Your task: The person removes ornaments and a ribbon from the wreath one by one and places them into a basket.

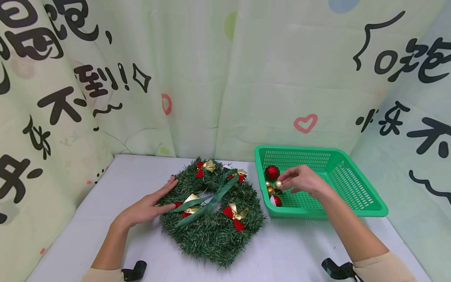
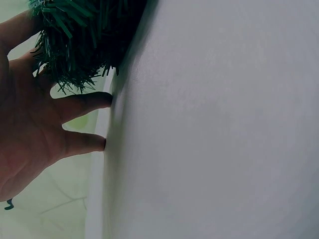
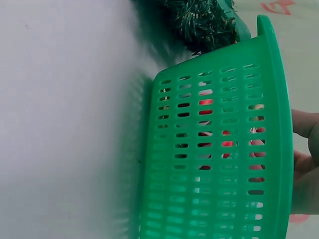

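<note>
A green wreath (image 1: 211,243) with red-and-gold bows and a loose dark green ribbon (image 1: 211,201) lies on the table. My left hand (image 1: 151,205) touches its left side with spread, mostly straight fingers; in the left wrist view, two fingertips (image 2: 103,99) reach the tabletop beside the wreath's edge. Over the left end of a green plastic basket (image 1: 327,212), my right hand (image 1: 304,181) pinches a small gold ball ornament (image 1: 278,184) between thumb and finger. Below it sit a red ball (image 1: 272,172), a red-and-white ball (image 1: 276,201) and small gold balls (image 1: 270,190). The basket wall largely hides that hand in the right wrist view.
The basket stands at the right of the white table (image 1: 289,250), close beside the wreath. A printed curtain (image 1: 267,86) hangs behind the table and along both sides. Black devices (image 1: 134,270) are worn near both wrists.
</note>
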### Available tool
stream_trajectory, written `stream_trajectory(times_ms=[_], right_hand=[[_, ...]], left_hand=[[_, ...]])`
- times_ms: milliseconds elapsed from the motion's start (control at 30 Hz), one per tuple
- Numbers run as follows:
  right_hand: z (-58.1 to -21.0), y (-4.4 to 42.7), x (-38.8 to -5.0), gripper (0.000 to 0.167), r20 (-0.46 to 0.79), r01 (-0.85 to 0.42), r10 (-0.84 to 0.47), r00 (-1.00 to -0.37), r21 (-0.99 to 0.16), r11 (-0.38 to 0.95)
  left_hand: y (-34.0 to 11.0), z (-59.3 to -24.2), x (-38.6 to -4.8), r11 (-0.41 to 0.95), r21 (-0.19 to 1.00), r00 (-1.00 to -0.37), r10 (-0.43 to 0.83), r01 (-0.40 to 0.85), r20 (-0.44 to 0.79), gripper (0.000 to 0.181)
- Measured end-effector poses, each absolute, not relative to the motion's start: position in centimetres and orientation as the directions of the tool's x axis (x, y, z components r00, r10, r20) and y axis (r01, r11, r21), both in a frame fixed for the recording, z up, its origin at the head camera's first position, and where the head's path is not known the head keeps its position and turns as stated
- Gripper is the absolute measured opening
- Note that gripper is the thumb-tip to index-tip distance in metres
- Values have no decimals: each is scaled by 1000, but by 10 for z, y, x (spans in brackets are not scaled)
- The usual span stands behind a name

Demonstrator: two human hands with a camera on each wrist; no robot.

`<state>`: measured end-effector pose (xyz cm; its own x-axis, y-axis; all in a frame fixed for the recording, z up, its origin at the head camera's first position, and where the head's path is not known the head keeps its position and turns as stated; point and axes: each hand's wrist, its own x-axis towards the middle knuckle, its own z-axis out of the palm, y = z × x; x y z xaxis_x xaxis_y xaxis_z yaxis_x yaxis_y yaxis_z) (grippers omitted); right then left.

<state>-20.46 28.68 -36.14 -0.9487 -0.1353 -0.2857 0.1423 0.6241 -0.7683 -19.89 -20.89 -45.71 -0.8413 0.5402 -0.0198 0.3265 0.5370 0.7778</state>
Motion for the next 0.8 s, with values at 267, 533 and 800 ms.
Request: stream_trajectory(times_ms=[267,533,800], right_hand=[[-371,296,-203,26,-312,176,-103,-945,-745,644],[-379,302,-201,23,-318,179,-95,-943,-730,660],[-385,304,-200,24,-316,178,-87,-945,-718,673]], left_hand=[[-209,-456,-198,534,780,-840,542,326,-19,81],[-209,-456,-198,532,781,-841,541,325,-18,80],[-208,-456,-197,530,785,-841,540,320,-22,81]])
